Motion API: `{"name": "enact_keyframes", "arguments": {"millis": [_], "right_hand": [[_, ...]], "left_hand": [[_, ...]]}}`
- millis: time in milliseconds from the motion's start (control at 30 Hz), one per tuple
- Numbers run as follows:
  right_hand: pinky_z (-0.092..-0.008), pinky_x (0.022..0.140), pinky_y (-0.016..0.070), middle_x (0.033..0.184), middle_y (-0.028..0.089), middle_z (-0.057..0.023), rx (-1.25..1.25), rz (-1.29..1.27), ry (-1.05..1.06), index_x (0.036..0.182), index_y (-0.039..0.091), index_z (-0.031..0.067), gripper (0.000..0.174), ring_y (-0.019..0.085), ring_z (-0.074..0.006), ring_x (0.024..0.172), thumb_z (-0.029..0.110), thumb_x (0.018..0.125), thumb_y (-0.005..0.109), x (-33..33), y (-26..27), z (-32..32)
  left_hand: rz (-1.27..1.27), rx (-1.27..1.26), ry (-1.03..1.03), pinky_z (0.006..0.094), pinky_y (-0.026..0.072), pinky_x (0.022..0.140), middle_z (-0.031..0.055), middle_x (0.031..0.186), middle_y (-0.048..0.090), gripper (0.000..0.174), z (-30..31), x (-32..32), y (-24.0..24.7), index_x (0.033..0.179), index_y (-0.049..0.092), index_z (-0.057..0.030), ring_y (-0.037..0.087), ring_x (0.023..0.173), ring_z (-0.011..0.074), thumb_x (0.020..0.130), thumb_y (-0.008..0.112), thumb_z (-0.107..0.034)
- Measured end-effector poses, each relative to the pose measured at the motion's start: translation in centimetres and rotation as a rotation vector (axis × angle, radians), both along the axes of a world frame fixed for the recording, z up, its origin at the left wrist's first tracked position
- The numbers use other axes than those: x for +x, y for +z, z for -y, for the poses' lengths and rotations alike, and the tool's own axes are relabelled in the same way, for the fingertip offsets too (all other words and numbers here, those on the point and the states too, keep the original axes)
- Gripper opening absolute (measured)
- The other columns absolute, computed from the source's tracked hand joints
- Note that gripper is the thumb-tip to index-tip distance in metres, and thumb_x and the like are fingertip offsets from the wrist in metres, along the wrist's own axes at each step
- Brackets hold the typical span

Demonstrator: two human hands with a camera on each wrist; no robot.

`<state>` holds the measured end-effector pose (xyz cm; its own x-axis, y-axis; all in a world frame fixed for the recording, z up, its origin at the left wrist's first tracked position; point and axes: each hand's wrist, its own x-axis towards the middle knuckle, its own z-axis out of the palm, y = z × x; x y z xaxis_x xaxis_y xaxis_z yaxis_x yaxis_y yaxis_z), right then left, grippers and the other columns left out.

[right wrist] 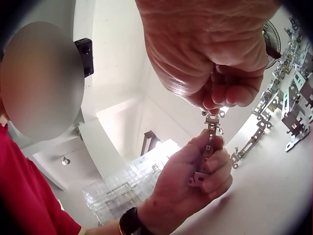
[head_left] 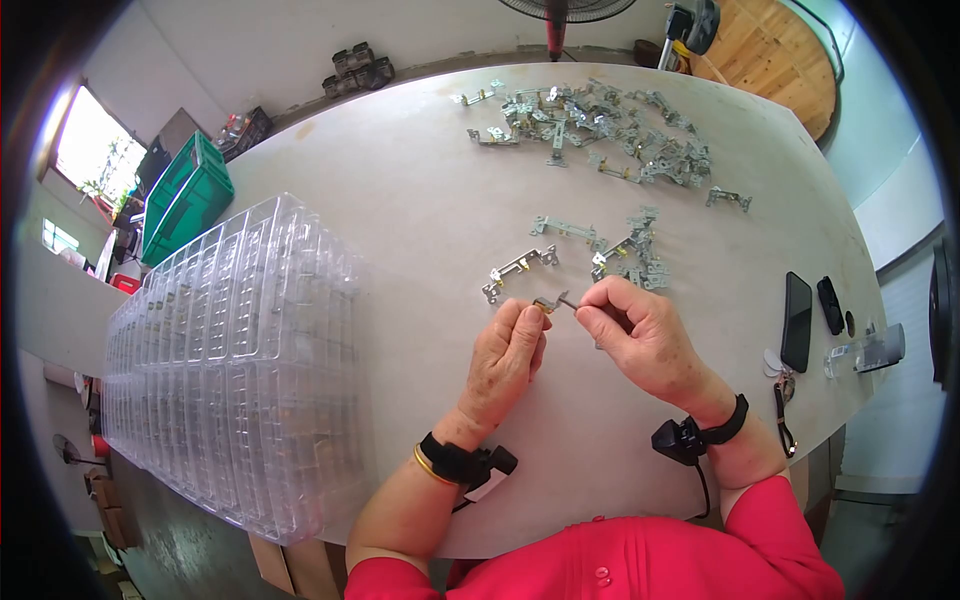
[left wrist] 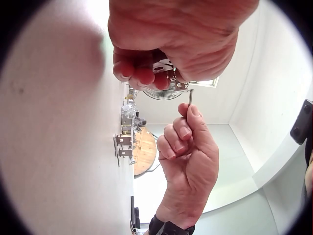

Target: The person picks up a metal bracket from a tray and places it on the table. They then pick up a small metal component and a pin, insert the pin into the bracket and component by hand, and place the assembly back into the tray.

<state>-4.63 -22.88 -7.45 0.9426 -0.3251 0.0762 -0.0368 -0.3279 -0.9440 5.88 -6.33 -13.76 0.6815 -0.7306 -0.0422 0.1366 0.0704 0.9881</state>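
Over the table, the left hand grips a small metal bracket with brass-coloured parts. In the right wrist view the bracket runs up out of the left fist, its lower end showing against the palm. Between thumb and forefinger the right hand pinches a thin grey metal rod. The rod's far tip meets the bracket's end in the left wrist view. Just beyond the hands lie one loose bracket and a small group of similar brackets.
A big heap of metal brackets covers the table's far side. At the left stand stacked clear plastic trays, with a green crate behind. A phone, keys and a clear bottle lie at the right edge.
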Motion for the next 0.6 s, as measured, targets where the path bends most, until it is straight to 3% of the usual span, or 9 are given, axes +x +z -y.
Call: {"name": "enact_keyframes", "arguments": {"millis": [133,367,600], "right_hand": [[-0.0239,0.057,0.0367,0.07,0.049,0.0055,0.015,-0.036,-0.003,0.104,0.061,0.0032,0.007,0.042,-0.0035,0.064,0.008,0.1,0.064,-0.1,0.1,0.0],[-0.0238,0.059,0.0384,0.071,0.05,0.0048,0.072,-0.02,0.028,0.118,0.058,0.0023,0.019,0.044,-0.0035,0.064,0.009,0.101,0.063,0.0,-0.4,0.1],[-0.0244,0.059,0.0395,0.071,0.055,0.0028,0.056,-0.055,0.053,0.112,0.062,0.0032,0.015,0.046,-0.0044,0.064,0.013,0.101,0.063,-0.1,-0.1,0.1]], "left_hand": [[-0.029,-0.011,0.028,0.0212,0.0359,0.051,-0.0029,0.071,0.051,0.033,0.1,-0.2,-0.2,0.1,0.058,-0.0062,0.045,0.057,0.0048,0.111,0.046,-0.034],[0.217,0.029,0.023,0.0219,0.0354,0.054,-0.005,0.068,0.048,0.028,0.3,-0.4,-0.3,0.097,0.059,-0.0051,0.043,0.059,0.0043,0.111,0.049,-0.028],[0.378,0.09,0.033,0.0233,0.0384,0.058,-0.0042,0.071,0.048,0.024,0.3,-0.6,-1.2,0.098,0.059,-0.0036,0.044,0.064,0.0055,0.109,0.053,-0.024]]}}
